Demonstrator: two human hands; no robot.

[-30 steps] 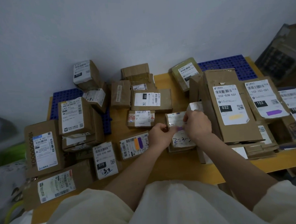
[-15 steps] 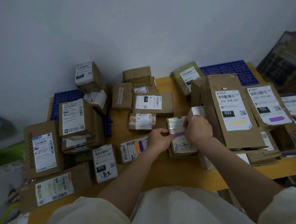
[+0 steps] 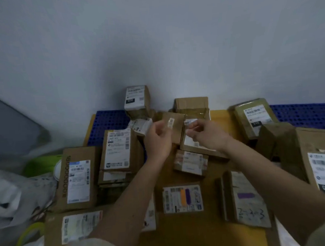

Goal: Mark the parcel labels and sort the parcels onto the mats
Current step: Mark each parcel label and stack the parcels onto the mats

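My left hand [image 3: 159,141] and my right hand [image 3: 205,134] hover side by side above the parcels at the back of the yellow table [image 3: 201,237]. Both have loosely curled fingers with nothing visible in them; the frame is blurred. My right hand is over a brown parcel with a white label [image 3: 192,144]. A flat parcel with a purple mark and handwriting [image 3: 250,199] lies near the front right. A small parcel marked orange and purple [image 3: 182,199] lies between my forearms. Blue mats sit at the back left [image 3: 109,125] and back right [image 3: 298,113].
Stacked boxes [image 3: 118,149] and a long box [image 3: 78,180] fill the left side. A tall box labelled 032 [image 3: 319,152] stands at the right, a green-wrapped parcel [image 3: 253,116] behind it. A box [image 3: 136,98] sits on the left mat. White bags [image 3: 11,196] lie off the table's left edge.
Both hands have let go of the purple-marked parcel and moved forward to the back parcels. The view has shifted forward and left.
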